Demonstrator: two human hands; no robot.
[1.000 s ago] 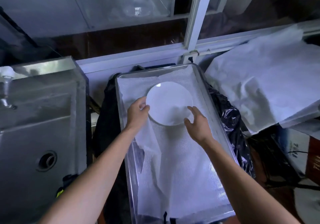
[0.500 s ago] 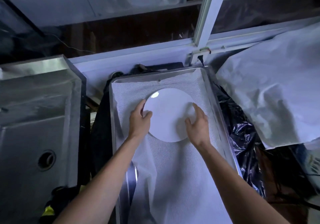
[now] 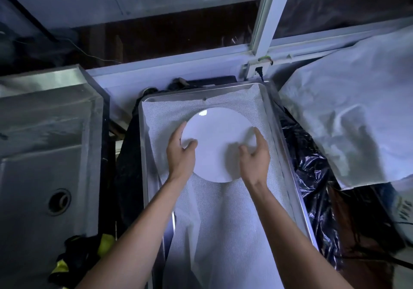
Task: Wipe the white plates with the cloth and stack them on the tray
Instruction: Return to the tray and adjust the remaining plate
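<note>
While both hands hold it, one white plate [image 3: 218, 145] lies flat on the mesh cloth [image 3: 228, 221] lining the metal tray [image 3: 271, 119], toward the tray's far end. Left hand [image 3: 180, 154]: grips the plate's left rim, thumb curled onto its face. Right hand [image 3: 254, 157]: curled round the right rim, thumb on the face. Hands apart, plate between them. Steel sink [image 3: 49, 159] left of tray. Crumpled white sheeting [image 3: 348, 119] to the right, black plastic [image 3: 312, 183] below it.
</note>
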